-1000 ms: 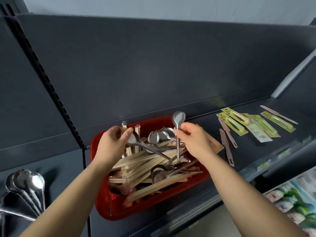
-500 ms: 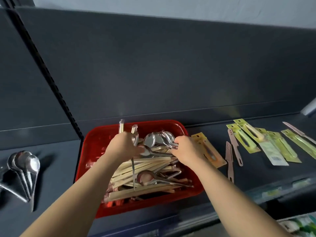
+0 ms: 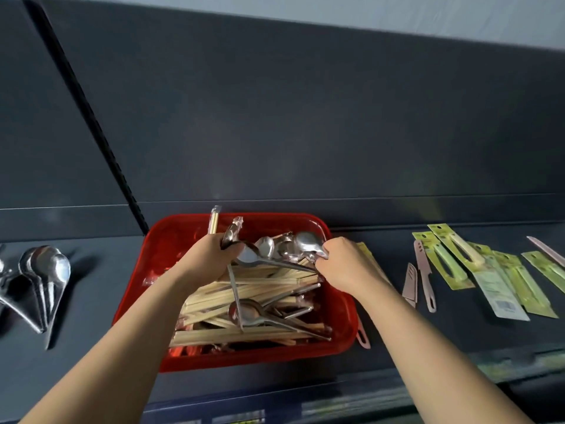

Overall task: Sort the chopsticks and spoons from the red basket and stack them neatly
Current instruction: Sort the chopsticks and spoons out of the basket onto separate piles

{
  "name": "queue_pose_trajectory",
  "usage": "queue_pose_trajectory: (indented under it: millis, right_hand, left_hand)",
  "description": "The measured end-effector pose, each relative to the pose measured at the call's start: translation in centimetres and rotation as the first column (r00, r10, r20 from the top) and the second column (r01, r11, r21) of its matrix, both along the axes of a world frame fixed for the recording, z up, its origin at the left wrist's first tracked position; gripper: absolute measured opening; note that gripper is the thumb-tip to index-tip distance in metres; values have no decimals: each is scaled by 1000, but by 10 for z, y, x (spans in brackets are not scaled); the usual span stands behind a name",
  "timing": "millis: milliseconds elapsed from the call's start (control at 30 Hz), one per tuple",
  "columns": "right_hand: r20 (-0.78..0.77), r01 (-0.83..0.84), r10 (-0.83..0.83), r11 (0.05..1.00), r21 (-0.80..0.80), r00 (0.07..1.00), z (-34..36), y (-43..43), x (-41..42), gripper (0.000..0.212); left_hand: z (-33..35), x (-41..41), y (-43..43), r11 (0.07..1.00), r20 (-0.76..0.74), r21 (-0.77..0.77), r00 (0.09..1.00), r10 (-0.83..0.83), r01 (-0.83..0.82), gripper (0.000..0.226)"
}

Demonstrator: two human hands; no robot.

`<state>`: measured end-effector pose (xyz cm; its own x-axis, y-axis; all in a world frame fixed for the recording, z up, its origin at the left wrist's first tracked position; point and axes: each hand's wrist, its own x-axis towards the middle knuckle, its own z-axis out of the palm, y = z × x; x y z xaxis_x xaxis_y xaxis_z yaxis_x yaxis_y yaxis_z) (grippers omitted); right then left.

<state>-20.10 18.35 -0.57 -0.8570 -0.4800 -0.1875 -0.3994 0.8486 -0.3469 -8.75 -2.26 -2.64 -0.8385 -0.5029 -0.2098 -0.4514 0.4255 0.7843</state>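
Holding both hands inside the red basket [image 3: 253,359] on the shelf [image 3: 91,301], we curl our left hand [image 3: 208,261] fingers round spoons [image 3: 230,238]; our right hand [image 3: 345,266] fingers pinch a spoon [image 3: 307,242] near its far right corner, above chopsticks [image 3: 253,287].

The red basket [image 3: 159,240], rectangular with rounded corners, stands on the dark shelf [image 3: 101,289] and holds a loose heap of pale wooden chopsticks [image 3: 263,280], most lying crosswise. The steel spoons [image 3: 275,246] cluster along its back edge, where my right hand [image 3: 345,264] pinches them. A front spoon [image 3: 244,310] lies across the heap. My left hand [image 3: 208,258] grips the held spoon [image 3: 234,286], handle hanging down, with wrapped chopsticks [image 3: 214,220] upright above my fingers. The nested spoons [image 3: 49,270] lie on the shelf left of the basket.
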Motion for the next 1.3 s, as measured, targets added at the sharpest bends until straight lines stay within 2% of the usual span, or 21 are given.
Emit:
queue_pose_trajectory:
  millis: [167, 400, 467, 567, 600, 700, 800, 1067, 1167, 1300]
  right_hand:
    - [87, 59, -55, 997, -49, 995, -15, -7, -2, 25]
    - [66, 90, -81, 982, -163, 995, -16, -7, -3, 23]
    - [17, 82, -80, 976, -201, 997, -13, -3, 0, 28]
    - [-133, 19, -57, 963, -269, 989, -5, 0, 2, 26]
    - [-135, 1, -44, 952, -307, 990, -4, -1, 2, 26]
    - [32, 11, 4, 890, -456, 999, 0, -13, 4, 28]
    - [164, 27, 69, 852, -522, 984, 2, -36, 16, 27]
    - [291, -103, 349, 780, -617, 891, -9, -144, 88, 24]
    - [376, -84, 426, 746, -661, 823, -14, -195, 128, 21]
    - [438, -71, 413, 787, -613, 798, -25, -257, 179, 21]
  left_hand:
    - [0, -3, 1, 997, -19, 32, 997, 71, -70, 30]
    - [-1, -5, 5, 993, -73, -11, 991, 116, -117, 33]
    - [-2, -5, 8, 992, -80, -23, 989, 126, -128, 31]
    - [-4, -5, 10, 989, -103, -45, 985, 139, -144, 32]
    - [-3, -5, 10, 987, -115, -50, 982, 146, -153, 33]
    - [3, 0, 7, 977, -159, -55, 968, 196, -206, 35]
    - [14, 16, -3, 949, -209, -82, 936, 284, -306, 37]
    - [29, 114, -76, 797, -267, -56, 778, 569, -602, 38]
    - [31, 159, -111, 727, -262, -148, 735, 625, -671, 39]
    - [19, 210, -165, 696, -184, -227, 731, 657, -682, 39]
